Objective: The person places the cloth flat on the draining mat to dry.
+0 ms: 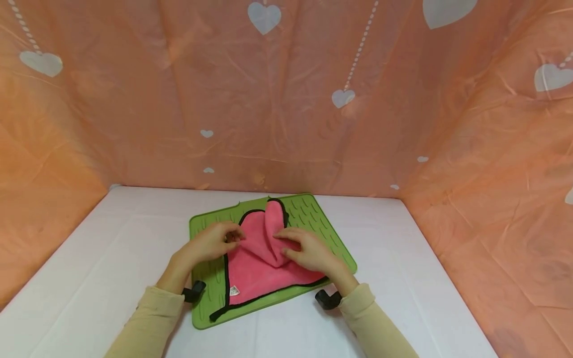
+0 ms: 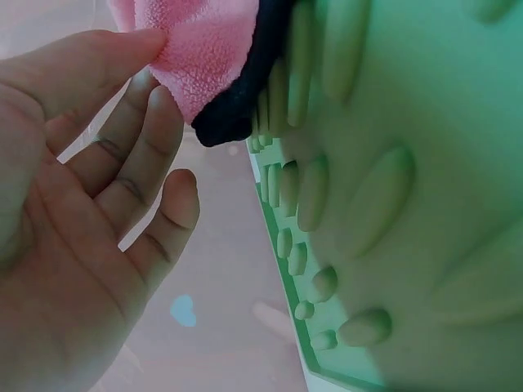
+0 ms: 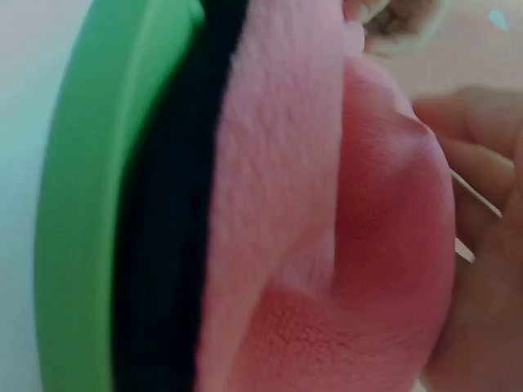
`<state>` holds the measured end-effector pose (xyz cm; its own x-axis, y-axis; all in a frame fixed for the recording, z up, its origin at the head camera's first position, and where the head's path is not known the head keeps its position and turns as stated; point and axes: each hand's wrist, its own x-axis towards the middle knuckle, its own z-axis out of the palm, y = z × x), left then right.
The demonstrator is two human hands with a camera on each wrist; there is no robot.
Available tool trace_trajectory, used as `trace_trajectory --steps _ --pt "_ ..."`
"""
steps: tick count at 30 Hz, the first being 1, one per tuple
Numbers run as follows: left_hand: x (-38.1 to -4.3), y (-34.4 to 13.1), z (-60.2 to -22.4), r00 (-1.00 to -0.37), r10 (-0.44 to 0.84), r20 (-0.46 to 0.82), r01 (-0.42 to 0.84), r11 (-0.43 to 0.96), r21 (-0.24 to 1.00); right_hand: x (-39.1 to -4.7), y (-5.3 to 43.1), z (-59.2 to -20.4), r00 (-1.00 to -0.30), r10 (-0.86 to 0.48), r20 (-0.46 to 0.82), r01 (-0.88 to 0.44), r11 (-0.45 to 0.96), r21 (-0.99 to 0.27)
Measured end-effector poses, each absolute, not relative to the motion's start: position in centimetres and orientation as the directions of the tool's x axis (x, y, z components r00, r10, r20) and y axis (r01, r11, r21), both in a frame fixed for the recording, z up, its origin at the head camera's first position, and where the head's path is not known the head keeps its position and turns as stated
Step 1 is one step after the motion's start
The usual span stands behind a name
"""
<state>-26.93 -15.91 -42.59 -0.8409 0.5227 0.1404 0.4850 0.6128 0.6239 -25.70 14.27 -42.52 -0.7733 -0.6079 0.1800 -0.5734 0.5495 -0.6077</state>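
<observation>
- On the green mat (image 1: 322, 221), pink cloth (image 1: 255, 286) with black edging; spread near side, rumpled and folded toward the far side. White label (image 1: 235, 291) near its left corner.
- Left hand (image 1: 215, 241): thumb and fingertips pinch the cloth near its left edge; remaining fingers spaced apart, loosely bent.
- Right hand (image 1: 309, 248): fingers bent, thumb apart from them, touching a raised fold — cannot tell whether it grips.
- Mat lies askew on the white table (image 1: 380, 258).
- Black wrist mounts (image 1: 328, 300) below both hands; beige sleeves (image 1: 147, 320).
- Behind: orange sheet (image 1: 291, 124), pale hearts printed on it.
</observation>
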Motion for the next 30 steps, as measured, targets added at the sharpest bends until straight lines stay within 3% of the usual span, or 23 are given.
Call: trace_trajectory --steps 4,7,13,18,23,30 --pt "-27.0 -15.9 -42.8 -0.833 0.530 0.159 0.505 0.612 0.608 -25.1 13.5 -42.7 -0.700 -0.709 0.084 -0.633 0.561 -0.534" --pt "-27.0 -16.0 -42.9 -0.828 0.534 0.170 0.518 0.612 0.597 -24.8 13.4 -42.7 -0.683 -0.729 0.049 -0.636 0.560 -0.531" --pt "-27.0 -16.0 -42.9 -0.830 0.535 0.158 0.510 0.613 0.603 -25.5 14.7 -42.2 -0.743 -0.660 0.114 -0.557 0.513 -0.653" --pt "-26.9 -15.9 -42.9 -0.833 0.532 0.152 0.505 0.620 0.601 -26.6 16.8 -41.9 -0.829 -0.529 0.181 -0.495 0.544 -0.677" --pt "-26.9 -16.0 -43.0 -0.833 0.532 0.153 0.506 0.619 0.601 -27.4 18.9 -41.9 -0.892 -0.441 0.098 -0.388 0.636 -0.667" --pt "-26.9 -15.9 -43.1 -0.827 0.535 0.172 0.523 0.622 0.584 -27.9 20.4 -41.8 -0.890 -0.455 -0.022 -0.340 0.697 -0.632"
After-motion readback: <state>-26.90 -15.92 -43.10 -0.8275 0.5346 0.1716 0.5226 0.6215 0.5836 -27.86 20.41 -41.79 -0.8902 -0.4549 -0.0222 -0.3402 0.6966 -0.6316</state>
